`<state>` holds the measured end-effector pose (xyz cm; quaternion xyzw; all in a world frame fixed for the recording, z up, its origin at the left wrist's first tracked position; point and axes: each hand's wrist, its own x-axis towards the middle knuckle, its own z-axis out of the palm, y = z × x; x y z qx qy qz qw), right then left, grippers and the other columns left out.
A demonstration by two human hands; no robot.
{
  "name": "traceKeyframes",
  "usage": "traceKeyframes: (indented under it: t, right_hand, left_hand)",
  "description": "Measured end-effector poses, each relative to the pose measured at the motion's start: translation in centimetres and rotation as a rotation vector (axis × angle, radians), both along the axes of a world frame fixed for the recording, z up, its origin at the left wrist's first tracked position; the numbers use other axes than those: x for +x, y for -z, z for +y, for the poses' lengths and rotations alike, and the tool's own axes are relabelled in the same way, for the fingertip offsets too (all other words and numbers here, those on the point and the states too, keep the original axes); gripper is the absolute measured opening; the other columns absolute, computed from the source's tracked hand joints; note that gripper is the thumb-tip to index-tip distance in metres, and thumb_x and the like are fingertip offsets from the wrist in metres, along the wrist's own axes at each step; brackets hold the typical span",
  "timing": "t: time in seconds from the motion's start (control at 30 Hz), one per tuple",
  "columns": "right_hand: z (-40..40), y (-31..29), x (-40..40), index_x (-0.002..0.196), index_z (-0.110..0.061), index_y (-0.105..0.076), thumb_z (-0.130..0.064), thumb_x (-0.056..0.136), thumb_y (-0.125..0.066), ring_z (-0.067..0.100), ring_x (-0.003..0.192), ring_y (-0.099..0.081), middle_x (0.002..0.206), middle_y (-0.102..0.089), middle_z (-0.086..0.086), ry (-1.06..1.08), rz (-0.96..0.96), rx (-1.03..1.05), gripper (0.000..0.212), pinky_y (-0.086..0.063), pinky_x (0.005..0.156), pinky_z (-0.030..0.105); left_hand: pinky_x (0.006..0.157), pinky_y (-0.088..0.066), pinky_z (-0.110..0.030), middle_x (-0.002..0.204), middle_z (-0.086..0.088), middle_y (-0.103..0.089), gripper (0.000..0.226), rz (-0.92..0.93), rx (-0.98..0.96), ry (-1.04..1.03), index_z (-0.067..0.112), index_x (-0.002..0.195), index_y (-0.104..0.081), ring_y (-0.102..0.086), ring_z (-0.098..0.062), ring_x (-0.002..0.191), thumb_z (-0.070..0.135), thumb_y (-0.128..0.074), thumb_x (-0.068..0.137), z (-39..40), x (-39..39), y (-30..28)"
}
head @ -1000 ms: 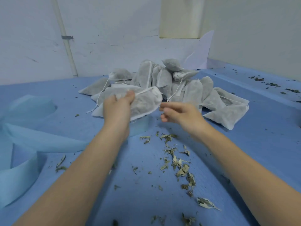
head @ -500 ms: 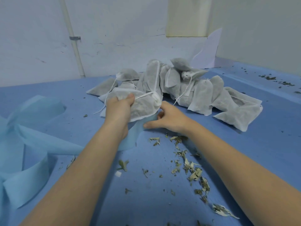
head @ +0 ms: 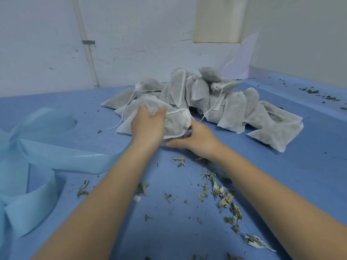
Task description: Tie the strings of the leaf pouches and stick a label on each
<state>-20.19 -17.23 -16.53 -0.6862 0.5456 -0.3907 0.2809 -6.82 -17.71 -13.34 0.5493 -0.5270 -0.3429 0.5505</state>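
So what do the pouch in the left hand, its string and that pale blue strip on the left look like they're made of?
Pouch: likely thin non-woven fabric, matte white, sheer enough that the dark filling shows through. String: thin white cord, probably cotton; too fine to tell. Strip: looks like soft non-woven fabric or thin foam, pale blue with a slight sheen, lying in loose curls.

Pale blue ribbon (head: 62, 162), wall pipe (head: 88, 53)

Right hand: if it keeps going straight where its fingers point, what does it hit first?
Probably the left hand, or the white mesh leaf pouch it grips; the right hand points left beneath them. Depth unclear.
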Motion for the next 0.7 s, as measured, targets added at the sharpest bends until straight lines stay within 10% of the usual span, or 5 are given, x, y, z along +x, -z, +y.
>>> traceKeyframes:
  t: [0.2,0.7]
  right_hand:
    - [0.9,0.4,-2.0,0.109,-0.024,-0.07,-0.011,0.083,-0.072,0.013,0.082,-0.069,0.106,-0.072,-0.005,0.061,-0.001,-0.012,0.03,-0.051,0.083,0.028]
    - [1.1,0.9,-1.2,0.076,-0.017,-0.076,-0.014,0.068,-0.085,-0.001,0.062,-0.064,0.07,-0.071,-0.009,0.218,-0.117,-0.108,0.012,-0.054,0.075,0.018]
  left_hand:
    - [0.099,-0.042,-0.042,0.116,-0.008,-0.061,0.032,0.003,0.025,-0.013,0.006,0.118,-0.054,-0.056,-0.028,0.11,0.026,-0.053,0.094,-0.1,0.2,0.2]
    - [0.099,-0.042,-0.042,0.115,-0.01,-0.061,0.032,0.056,0.088,-0.031,0.005,0.114,-0.055,-0.056,-0.029,0.109,0.029,-0.056,0.092,-0.6,0.4,0.4]
